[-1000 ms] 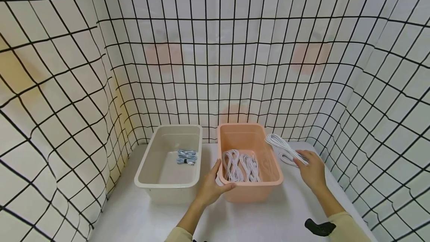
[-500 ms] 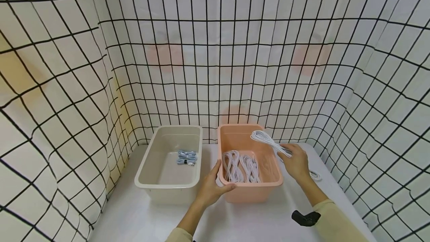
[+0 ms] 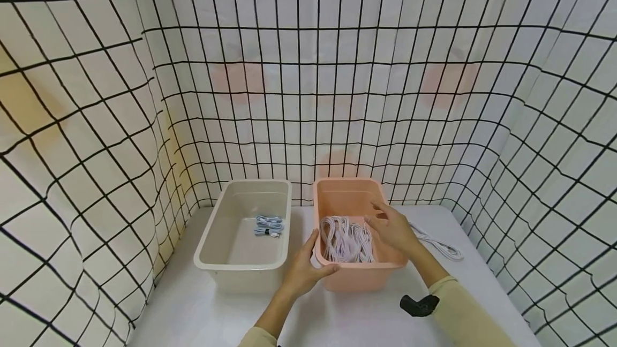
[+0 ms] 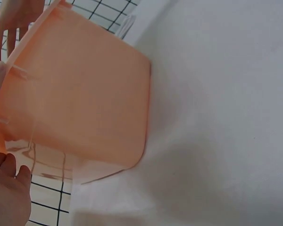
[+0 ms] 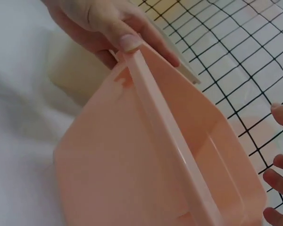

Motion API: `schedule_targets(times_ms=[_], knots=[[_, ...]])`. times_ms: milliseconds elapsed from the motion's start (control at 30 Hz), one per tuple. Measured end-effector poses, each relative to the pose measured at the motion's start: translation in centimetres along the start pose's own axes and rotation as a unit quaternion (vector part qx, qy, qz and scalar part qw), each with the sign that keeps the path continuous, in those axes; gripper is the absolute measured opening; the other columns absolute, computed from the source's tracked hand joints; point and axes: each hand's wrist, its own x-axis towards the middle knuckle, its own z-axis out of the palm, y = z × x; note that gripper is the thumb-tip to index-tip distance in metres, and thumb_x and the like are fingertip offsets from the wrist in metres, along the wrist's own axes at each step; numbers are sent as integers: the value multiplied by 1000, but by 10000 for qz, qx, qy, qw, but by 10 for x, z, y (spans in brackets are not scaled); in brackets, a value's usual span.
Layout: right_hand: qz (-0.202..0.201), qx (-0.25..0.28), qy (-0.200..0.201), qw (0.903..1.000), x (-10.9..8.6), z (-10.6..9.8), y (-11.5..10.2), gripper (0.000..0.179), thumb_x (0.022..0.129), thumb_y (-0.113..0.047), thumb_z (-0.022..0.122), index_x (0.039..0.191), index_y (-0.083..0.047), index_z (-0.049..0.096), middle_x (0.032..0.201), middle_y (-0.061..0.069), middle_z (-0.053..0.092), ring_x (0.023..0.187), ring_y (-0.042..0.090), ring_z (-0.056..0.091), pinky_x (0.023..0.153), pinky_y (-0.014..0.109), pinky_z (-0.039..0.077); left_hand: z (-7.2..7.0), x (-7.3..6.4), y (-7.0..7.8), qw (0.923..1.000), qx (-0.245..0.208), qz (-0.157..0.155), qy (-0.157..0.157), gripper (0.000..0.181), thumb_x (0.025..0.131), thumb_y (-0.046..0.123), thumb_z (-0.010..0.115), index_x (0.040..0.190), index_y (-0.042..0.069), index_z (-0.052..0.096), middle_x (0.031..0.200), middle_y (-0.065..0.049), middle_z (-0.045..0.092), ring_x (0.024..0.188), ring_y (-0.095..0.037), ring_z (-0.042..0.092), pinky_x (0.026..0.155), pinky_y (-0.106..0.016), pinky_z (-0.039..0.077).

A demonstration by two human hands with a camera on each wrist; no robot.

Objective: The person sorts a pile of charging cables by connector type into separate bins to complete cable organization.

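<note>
My left hand [image 3: 303, 271] holds the near left corner of a peach plastic bin [image 3: 354, 277], its thumb over the rim and its fingers along the side. Inside the bin, white cable bundles [image 3: 344, 240] lie in a heap at the left. Over the bin's right half is my right hand [image 3: 391, 227], fingers spread and holding nothing. In the right wrist view its fingertips [image 5: 278, 179] show beside the bin's rim. One more white cable bundle [image 3: 441, 244] rests on the table to the right of the bin, partly hidden by the right forearm.
A cream bin [image 3: 241, 267] stands to the left of the peach one, with a light blue cable bundle [image 3: 268, 225] in it. Black grid netting [image 3: 308, 95] over white cloth closes off the back and both sides of the white table [image 3: 356, 317].
My right hand has carried a white cable bundle leftward over the peach bin and let it go onto the bundles there. My left hand has stayed at the corner.
</note>
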Motion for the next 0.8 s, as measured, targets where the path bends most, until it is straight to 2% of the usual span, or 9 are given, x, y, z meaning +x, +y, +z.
schedule_targets(times_ms=[200, 400, 600, 800], knots=[[-207, -84, 322, 9992, -6, -8, 4, 53, 104, -34, 66, 149, -9, 54, 150, 19, 51, 123, 40, 59, 87, 52, 57, 1, 0, 3, 9999, -8, -106, 23, 114, 78, 48, 91, 165, 11, 26, 162, -10, 38, 145, -30, 40, 116, -50, 36], [-185, -304, 448, 9984, -8, -18, 9, 47, 104, -31, 67, 144, -6, 59, 140, 21, 57, 117, 42, 62, 81, 50, 60, 2, -1, 1, 10000, -35, -59, 57, 114, 78, 45, 91, 165, 10, 26, 161, -12, 40, 143, -30, 43, 115, -49, 37], [-173, -469, 501, 9975, -10, -29, 15, 48, 102, -26, 69, 144, -5, 59, 138, 20, 59, 118, 42, 62, 82, 52, 60, 2, -2, 1, 9999, 56, -20, 92, 113, 78, 46, 91, 164, 8, 28, 159, -15, 42, 141, -34, 46, 113, -54, 40], [-172, -616, 580, 9963, -13, -42, 22, 49, 100, -25, 72, 143, -4, 60, 140, 21, 59, 120, 41, 59, 89, 59, 54, 2, -1, 2, 9999, 6, 50, 87, 112, 79, 43, 91, 164, 7, 27, 159, -16, 42, 140, -33, 48, 112, -50, 42]])
